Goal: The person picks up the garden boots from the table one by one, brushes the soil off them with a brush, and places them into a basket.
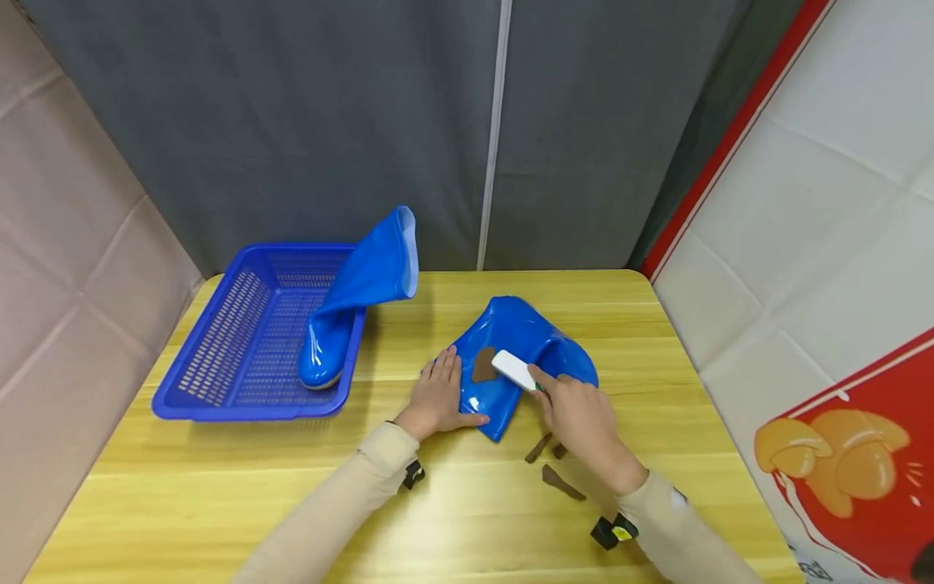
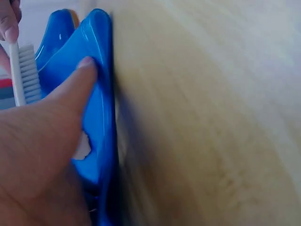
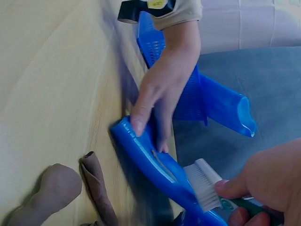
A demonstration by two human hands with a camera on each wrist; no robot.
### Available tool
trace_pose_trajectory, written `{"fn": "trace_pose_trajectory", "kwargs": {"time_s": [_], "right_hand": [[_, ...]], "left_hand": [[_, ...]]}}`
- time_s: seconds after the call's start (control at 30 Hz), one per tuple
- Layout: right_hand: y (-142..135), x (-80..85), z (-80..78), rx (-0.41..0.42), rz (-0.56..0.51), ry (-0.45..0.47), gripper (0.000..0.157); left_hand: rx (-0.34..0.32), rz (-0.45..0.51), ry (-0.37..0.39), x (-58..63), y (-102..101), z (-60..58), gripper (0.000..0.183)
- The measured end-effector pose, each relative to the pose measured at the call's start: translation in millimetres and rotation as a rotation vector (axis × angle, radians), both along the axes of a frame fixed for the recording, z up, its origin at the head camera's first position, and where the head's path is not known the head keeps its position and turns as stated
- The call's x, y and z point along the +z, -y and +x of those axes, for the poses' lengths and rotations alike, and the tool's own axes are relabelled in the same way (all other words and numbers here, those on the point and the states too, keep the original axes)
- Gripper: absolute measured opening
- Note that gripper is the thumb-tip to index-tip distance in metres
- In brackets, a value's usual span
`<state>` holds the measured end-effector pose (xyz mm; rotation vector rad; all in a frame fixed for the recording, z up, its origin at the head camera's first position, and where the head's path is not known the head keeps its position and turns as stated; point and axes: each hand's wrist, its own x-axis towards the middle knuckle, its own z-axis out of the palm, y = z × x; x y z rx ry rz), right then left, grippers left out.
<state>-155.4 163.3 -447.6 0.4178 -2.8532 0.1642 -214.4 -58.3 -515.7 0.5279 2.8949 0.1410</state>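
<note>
A glossy blue rain boot [image 1: 511,324] lies on its side on the table, with a brown patch [image 1: 484,365] on its shaft. My left hand [image 1: 440,397] presses on the shaft near its opening, fingers straight and thumb spread. In the left wrist view the left thumb [image 2: 77,84] lies along the boot's surface. My right hand [image 1: 584,422] grips a scrubbing brush by its green handle. The white brush head [image 1: 514,370] is over the boot beside the brown patch; in the right wrist view its bristles [image 3: 200,183] face the boot and seem to touch it.
A blue plastic basket [image 1: 212,401] stands at the left with a second blue boot [image 1: 372,264] leaning over its right rim. Several brown pieces [image 1: 562,482] lie on the table [image 1: 467,519] near the right forearm. A grey curtain [image 1: 328,122] hangs behind the table.
</note>
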Motion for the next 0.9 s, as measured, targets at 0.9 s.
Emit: {"fn": "trace_pose_trajectory", "kwargs": {"time_s": [0.9], "right_hand": [[35.2, -11.7, -42.0, 0.022, 0.186, 0.190, 0.037]], "left_hand": [[0.053, 0.031, 0.019, -12.1, -7.3, -2.2, 0.118]]}}
